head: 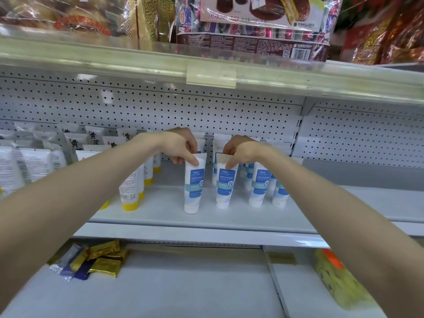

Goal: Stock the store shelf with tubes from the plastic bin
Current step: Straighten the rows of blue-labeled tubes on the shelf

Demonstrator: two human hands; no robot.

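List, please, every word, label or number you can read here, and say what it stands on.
"控", in a white circle: on the blue-labelled tube that the left hand pinches, and on the second blue-labelled tube that the right hand pinches.
"黄", in black brush script: on the white tubes at the back left.
Too small or blurred to read: the labels' small print, the yellow-capped tubes, the cake box and its barcode.

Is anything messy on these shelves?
Yes. On the lower white shelf, shiny gold and blue foil packets lie in a jumbled heap, while the white blue-labelled tubes above stand upright in rows.
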